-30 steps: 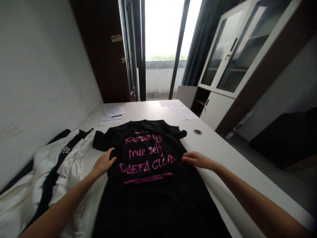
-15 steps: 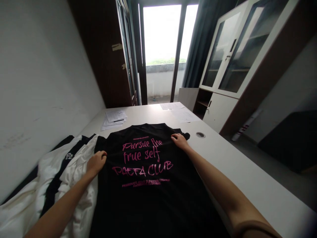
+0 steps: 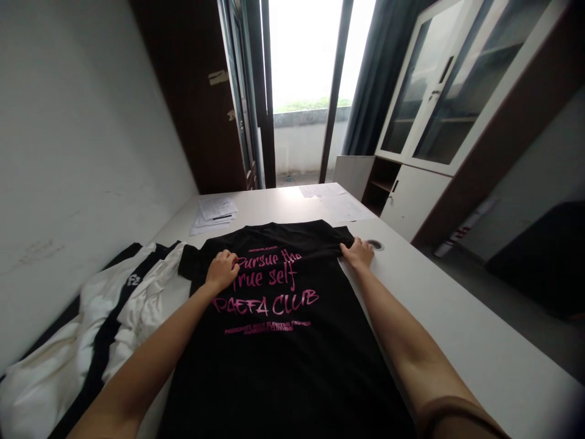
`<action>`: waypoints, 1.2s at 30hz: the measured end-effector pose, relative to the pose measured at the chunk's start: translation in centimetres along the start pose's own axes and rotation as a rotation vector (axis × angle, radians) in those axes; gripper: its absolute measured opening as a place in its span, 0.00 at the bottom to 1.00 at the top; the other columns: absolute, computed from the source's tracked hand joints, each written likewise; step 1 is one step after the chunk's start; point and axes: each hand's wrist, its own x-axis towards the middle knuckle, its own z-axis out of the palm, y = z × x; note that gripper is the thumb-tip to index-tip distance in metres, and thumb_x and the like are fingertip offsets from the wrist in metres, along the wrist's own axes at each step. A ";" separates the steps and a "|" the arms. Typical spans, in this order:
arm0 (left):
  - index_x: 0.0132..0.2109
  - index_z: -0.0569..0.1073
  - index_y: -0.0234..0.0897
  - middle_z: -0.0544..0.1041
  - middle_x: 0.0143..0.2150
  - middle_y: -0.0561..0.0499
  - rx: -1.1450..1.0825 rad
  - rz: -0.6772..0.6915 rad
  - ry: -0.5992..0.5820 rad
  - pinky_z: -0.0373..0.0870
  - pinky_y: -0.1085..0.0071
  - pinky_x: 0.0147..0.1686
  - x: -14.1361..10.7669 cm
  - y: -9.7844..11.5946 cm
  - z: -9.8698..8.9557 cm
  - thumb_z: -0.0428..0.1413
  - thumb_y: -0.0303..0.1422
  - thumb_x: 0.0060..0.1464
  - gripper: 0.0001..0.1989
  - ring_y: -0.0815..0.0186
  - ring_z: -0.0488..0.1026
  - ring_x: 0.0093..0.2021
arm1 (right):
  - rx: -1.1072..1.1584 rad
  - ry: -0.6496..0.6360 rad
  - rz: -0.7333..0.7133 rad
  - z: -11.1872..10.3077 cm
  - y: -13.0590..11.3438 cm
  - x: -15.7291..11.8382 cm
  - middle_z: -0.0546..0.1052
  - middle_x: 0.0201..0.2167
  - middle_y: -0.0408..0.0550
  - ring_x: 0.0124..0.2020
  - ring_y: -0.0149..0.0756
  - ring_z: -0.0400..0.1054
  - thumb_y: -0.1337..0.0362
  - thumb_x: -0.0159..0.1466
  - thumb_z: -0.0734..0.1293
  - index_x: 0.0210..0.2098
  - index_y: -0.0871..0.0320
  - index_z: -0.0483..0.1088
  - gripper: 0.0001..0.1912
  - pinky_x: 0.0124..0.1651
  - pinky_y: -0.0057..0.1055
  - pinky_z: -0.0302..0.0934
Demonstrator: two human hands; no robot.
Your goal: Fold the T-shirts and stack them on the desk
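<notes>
A black T-shirt [image 3: 274,378] with pink lettering lies spread on the white table [image 3: 439,305], its collar toward the window. My left hand [image 3: 222,269] rests on the shirt's upper left part, beside the top line of large lettering, fingers curled on the cloth. At the right sleeve, my right hand [image 3: 359,253] has its fingers closed on the sleeve's lower edge. The left sleeve lies flat beside the white garments.
White and black garments [image 3: 86,323] are heaped along the left wall. Papers with a pen [image 3: 214,214] lie at the far left, more sheets [image 3: 340,204] at the far right. A round cable hole [image 3: 375,245] is beside my right hand.
My left hand has moved right, from the shirt's left edge onto its upper part. My right hand has moved right to the sleeve, which is now spread out more.
</notes>
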 end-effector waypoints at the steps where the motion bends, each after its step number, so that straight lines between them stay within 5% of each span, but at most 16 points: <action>1: 0.49 0.77 0.40 0.73 0.52 0.43 -0.031 0.047 -0.021 0.65 0.61 0.58 0.9 1.1 0.5 0.50 0.36 0.64 0.13 0.55 0.68 0.55 | -0.019 -0.009 -0.004 0.1 0.0 0.1 0.70 0.54 0.68 0.57 0.59 0.62 0.49 0.64 0.67 0.56 0.65 0.70 0.29 0.59 0.49 0.55; 5: 0.63 0.71 0.43 0.68 0.66 0.43 -0.093 0.156 -0.177 0.58 0.57 0.66 3.9 4.8 3.0 0.53 0.41 0.63 0.23 0.53 0.60 0.67 | -0.008 -0.001 -0.017 0.4 -0.2 0.1 0.71 0.51 0.64 0.55 0.57 0.62 0.55 0.64 0.65 0.46 0.61 0.74 0.17 0.56 0.47 0.56; 9: 0.74 0.56 0.49 0.47 0.78 0.44 -0.101 0.101 -0.397 0.45 0.34 0.67 5.9 7.3 5.3 0.50 0.59 0.59 0.41 0.42 0.42 0.76 | 0.109 0.028 -0.076 0.5 -0.3 0.0 0.73 0.46 0.62 0.51 0.53 0.65 0.60 0.65 0.62 0.44 0.59 0.74 0.14 0.53 0.44 0.58; 12: 0.76 0.49 0.55 0.38 0.79 0.45 -0.101 0.039 -0.461 0.38 0.23 0.62 7.2 8.2 6.3 0.45 0.66 0.57 0.45 0.37 0.34 0.76 | 0.345 0.084 -0.076 0.8 -0.1 -0.1 0.76 0.41 0.58 0.44 0.48 0.68 0.58 0.65 0.61 0.45 0.58 0.72 0.14 0.50 0.41 0.60; 17: 0.76 0.47 0.58 0.36 0.79 0.49 -0.077 -0.016 -0.447 0.34 0.21 0.61 9.5 7.9 7.7 0.41 0.67 0.57 0.45 0.36 0.31 0.76 | 0.813 0.022 -0.146 1.3 0.6 0.1 0.78 0.39 0.50 0.40 0.44 0.69 0.49 0.59 0.67 0.37 0.55 0.71 0.16 0.48 0.39 0.62; 22: 0.76 0.48 0.57 0.35 0.79 0.52 -0.074 0.002 -0.410 0.31 0.21 0.61 10.9 7.0 9.0 0.40 0.65 0.60 0.42 0.37 0.30 0.76 | 1.164 -0.039 -0.033 2.0 0.1 0.3 0.73 0.30 0.42 0.32 0.36 0.66 0.44 0.52 0.72 0.33 0.55 0.70 0.21 0.39 0.33 0.62; 29: 0.75 0.47 0.59 0.35 0.79 0.54 -0.082 0.031 -0.410 0.31 0.21 0.61 12.4 6.1 9.4 0.40 0.63 0.61 0.40 0.38 0.30 0.76 | 1.185 -0.031 -0.037 2.5 -1.6 0.2 0.68 0.25 0.39 0.29 0.32 0.60 0.46 0.54 0.72 0.28 0.56 0.68 0.19 0.35 0.30 0.57; 36: 0.76 0.47 0.59 0.36 0.79 0.54 -0.067 0.030 -0.425 0.33 0.21 0.61 13.7 5.8 9.7 0.40 0.63 0.61 0.40 0.38 0.31 0.76 | 1.245 0.021 0.012 2.9 -1.8 0.7 0.74 0.30 0.42 0.33 0.34 0.66 0.50 0.54 0.73 0.30 0.57 0.71 0.16 0.40 0.32 0.61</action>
